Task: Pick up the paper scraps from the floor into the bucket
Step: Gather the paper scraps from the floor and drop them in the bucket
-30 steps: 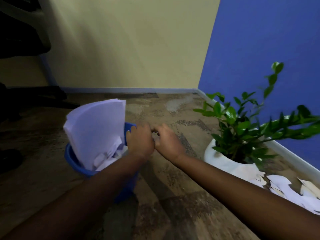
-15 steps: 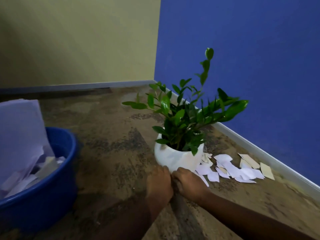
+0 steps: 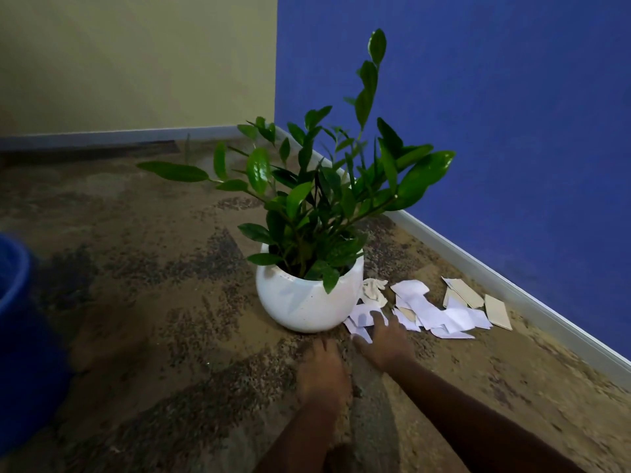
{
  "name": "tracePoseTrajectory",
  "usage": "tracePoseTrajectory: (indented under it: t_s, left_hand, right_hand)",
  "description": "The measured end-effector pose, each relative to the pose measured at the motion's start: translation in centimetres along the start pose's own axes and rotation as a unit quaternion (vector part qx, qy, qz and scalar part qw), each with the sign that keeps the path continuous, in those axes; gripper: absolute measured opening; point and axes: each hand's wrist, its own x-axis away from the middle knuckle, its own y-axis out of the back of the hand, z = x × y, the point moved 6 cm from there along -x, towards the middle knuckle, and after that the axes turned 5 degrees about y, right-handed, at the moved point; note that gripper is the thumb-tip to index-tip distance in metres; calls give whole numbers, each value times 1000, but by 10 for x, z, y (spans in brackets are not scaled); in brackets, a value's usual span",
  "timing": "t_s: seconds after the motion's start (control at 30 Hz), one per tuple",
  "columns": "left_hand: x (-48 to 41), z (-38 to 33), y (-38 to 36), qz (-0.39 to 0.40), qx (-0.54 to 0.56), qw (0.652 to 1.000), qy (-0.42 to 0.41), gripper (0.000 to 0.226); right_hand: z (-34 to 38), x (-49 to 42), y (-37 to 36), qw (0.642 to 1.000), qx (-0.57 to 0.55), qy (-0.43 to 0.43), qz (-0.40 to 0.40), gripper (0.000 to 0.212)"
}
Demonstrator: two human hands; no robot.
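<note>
Several white and beige paper scraps (image 3: 440,310) lie on the floor right of a white plant pot, near the blue wall's skirting. My right hand (image 3: 384,339) is spread open, its fingertips resting on the nearest scraps beside the pot. My left hand (image 3: 324,372) lies flat on the carpet just left of it, fingers pointing at the pot, holding nothing. Only the rim and side of the blue bucket (image 3: 17,322) show at the left edge; its contents are out of view.
A white round pot (image 3: 304,302) with a leafy green plant (image 3: 327,186) stands directly ahead of both hands. The blue wall's skirting (image 3: 512,291) runs diagonally behind the scraps. Patterned brown carpet (image 3: 153,302) stretches between bucket and pot.
The view swung right, away from the bucket. Both hands left the bucket, came down by the pot, and the right hand has opened and reached onto the scraps.
</note>
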Motion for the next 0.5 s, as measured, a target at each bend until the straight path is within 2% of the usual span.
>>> tracePoseTrajectory:
  t_s: [0.1,0.17,0.27,0.4,0.5]
  left_hand:
    - [1,-1,-11,-13,25,999,19,59]
    - [3,0,-15,-30,27,999,24,59]
    - [1,0,-17,-48,38,998,31,56]
    - [-6,4,-15,-63,49,996,48,51]
    - [-8,5,-16,-65,45,995,59,48]
  right_hand:
    - [-10,-10,-6,999,14,-35,32,81]
    - [-17,-15,-13,997,6,-49,51,82]
    - [-22,-17,-15,998,29,-35,50,70]
    - [-14,-15,-5,994,97,39,10,50]
    - [-26,-15,-4,998,57,14,26,61]
